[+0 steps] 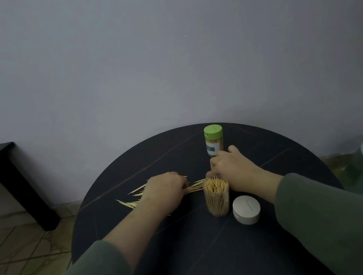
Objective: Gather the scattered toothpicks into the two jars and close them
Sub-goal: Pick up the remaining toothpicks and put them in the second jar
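I judge one green-lidded jar (214, 140) closed at 1 o'clock; open jar (217, 196) nearly full, white lid (246, 209) off — left hand (166, 189) fingers curled on loose toothpicks (131, 203) at 10 o'clock; right hand (234, 168) fingers' state I cannot tell.

two jars are standing on one round table (147, 252): an open jar (217, 197) and a capped jar (214, 141). one white lid (246, 208) is lying loose. two hands are showing, left hand (165, 188) and right hand (233, 168). loose toothpicks (130, 203) are too many to count.

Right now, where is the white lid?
In the head view the white lid lies on the round table, off its jar, just right of the open toothpick jar and near the right sleeve.
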### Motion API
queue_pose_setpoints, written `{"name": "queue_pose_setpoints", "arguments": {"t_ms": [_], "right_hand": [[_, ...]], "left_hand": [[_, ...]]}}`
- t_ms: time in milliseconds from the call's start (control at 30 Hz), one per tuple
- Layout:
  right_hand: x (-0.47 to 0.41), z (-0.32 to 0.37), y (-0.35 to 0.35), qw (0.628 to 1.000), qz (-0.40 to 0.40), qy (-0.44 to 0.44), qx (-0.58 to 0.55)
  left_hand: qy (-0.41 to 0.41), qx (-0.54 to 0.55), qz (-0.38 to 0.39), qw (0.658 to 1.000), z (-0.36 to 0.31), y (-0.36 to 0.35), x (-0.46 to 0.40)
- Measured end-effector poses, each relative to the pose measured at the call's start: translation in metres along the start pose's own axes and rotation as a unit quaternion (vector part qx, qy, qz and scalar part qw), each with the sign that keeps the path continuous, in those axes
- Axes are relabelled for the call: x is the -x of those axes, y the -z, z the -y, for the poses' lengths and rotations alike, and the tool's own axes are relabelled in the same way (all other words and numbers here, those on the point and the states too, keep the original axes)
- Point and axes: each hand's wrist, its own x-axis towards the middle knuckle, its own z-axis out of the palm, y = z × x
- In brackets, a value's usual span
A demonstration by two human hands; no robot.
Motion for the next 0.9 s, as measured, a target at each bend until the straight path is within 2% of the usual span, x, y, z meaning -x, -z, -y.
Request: {"name": "queue_pose_setpoints", "arguments": {"t_ms": [167, 633, 900], "right_hand": [[0.006, 0.0, 0.002, 1.0, -0.004, -0.014, -0.02], [0.024, -0.001, 0.004, 0.982, -0.061, -0.104, -0.147], [0.032, -0.005, 0.005, 0.967, -0.059, -0.147, -0.201]], "left_hand": [[-0.027, -0.017, 0.005, 0.999, -0.001, -0.002, 0.0], [-0.044, -0.057, -0.049, 0.996, -0.007, -0.007, 0.004], [-0.037, -0.022, -0.097, 0.994, -0.01, -0.012, 0.004]]}}
